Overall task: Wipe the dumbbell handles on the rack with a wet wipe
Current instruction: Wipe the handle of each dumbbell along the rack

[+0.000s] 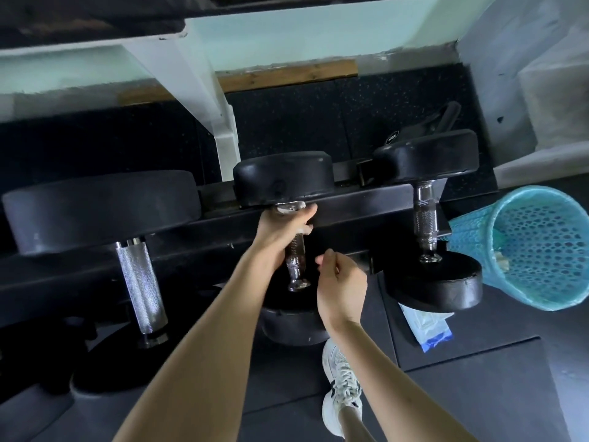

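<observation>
Wipe (294, 212) sits wrapped round the far end of the middle handle (294, 256), left hand (280, 229) gripping it; right hand (341, 282) hovers loosely curled, empty. Thin wipe could snag on knurling and tear.

3 chrome dumbbell handles (294, 260) on black rack (350, 212); white wet wipe (291, 209) around middle one
</observation>
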